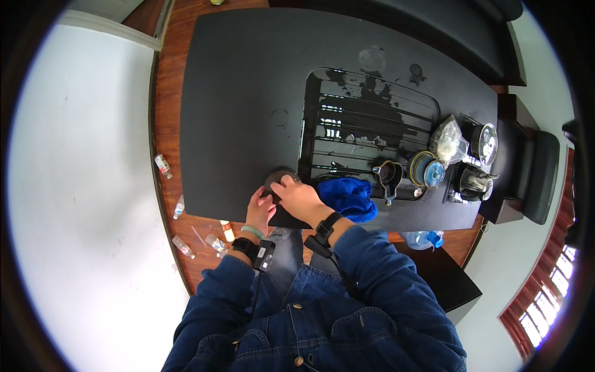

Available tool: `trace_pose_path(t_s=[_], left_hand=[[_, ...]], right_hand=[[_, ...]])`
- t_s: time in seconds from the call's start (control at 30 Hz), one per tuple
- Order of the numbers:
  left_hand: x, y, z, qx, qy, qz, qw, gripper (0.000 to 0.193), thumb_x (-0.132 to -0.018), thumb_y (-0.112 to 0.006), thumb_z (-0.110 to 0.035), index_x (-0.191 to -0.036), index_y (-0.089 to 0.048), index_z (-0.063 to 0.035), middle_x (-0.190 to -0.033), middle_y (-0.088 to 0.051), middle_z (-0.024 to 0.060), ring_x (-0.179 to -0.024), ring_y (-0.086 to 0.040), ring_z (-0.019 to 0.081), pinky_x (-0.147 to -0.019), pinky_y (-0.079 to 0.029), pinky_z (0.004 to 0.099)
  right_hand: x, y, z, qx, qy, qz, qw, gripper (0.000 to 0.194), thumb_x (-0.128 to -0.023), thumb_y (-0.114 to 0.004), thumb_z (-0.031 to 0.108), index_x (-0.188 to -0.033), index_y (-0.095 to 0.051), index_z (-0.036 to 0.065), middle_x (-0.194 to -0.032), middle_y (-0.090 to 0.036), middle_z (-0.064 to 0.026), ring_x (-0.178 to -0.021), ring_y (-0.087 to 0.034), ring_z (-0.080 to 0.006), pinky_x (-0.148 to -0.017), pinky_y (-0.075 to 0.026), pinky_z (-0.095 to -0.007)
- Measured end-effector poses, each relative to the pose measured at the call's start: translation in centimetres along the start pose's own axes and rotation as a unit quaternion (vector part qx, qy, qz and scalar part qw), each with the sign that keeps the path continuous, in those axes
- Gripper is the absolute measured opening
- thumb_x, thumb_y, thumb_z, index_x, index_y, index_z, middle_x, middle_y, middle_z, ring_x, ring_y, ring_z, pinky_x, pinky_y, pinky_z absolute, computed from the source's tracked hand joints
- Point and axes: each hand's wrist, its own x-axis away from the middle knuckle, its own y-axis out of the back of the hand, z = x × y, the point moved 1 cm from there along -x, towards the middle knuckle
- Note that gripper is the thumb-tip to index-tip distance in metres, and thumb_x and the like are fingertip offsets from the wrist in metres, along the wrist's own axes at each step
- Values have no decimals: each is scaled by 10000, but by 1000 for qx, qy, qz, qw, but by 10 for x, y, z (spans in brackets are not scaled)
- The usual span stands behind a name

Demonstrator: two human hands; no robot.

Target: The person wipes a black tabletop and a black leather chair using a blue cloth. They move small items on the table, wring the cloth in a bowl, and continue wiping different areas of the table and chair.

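Note:
Both hands meet at the near edge of a dark table (232,116), around a dark round object (276,178) whose kind I cannot tell. My left hand (260,209) is at its near left side, fingers bent against it. My right hand (294,194) reaches over its right side, with fingertips on its top. The hands hide much of the object. Just right of my right hand lies a crumpled blue cloth (348,197), partly over the rim of a wet, slatted black tea tray (367,116). A glass pitcher (388,176) stands on the tray.
Beside the pitcher are a blue ceramic lidded pot (433,174), a clear plastic bag (448,142), a glass kettle (474,182) and a metal-rimmed pot (487,144). Several plastic bottles (183,247) lie on the floor at left. A large water jug (423,239) is beside the table.

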Motion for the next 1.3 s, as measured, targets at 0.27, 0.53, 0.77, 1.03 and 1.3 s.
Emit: trace_pose_path(t_s=[0.27,0.53,0.77,1.03,1.3], left_hand=[[1,1,-25,108,-2,-120,987,244,-913,-656,-145,-1151,-604,-162,-830,-541,-22,-708,-549,117,-631,-453,307],[3,-31,-48,106,-22,-43,993,222,-937,-616,-97,-1156,-601,-133,-879,-600,1,-715,-573,122,-634,-468,286],[11,-52,-48,57,3,-26,998,174,-957,-606,-129,-1128,-625,-156,-885,-615,-2,-764,-573,128,-681,-468,305],[13,-64,-56,58,-11,-14,998,169,-966,-565,-95,-1128,-608,-113,-870,-631,23,-730,-591,129,-646,-473,289],[10,-65,-44,87,-11,-16,996,192,-966,-547,-93,-1153,-589,-95,-900,-618,34,-743,-576,139,-676,-460,304]], right_hand=[[85,42,-50,85,-96,-161,979,695,-711,-831,378,-1319,-572,165,-1386,-472,-154,-1334,-401,-390,-1100,-295,-602],[158,24,-89,190,-126,13,973,770,-693,-832,313,-1401,-529,310,-1525,-378,-126,-1386,-357,-381,-1026,-414,-581],[114,25,-94,-4,-201,-137,970,478,-706,-777,147,-1169,-662,132,-1296,-588,-115,-1177,-549,-337,-954,-509,-422],[51,100,-103,-75,-221,-317,919,505,-743,-794,194,-1207,-638,71,-1252,-604,-151,-1159,-543,-393,-981,-487,-454],[-15,135,-135,75,-318,-35,945,729,-859,-733,345,-1509,-403,345,-1633,-206,-176,-1457,-239,-492,-1113,-280,-692]])
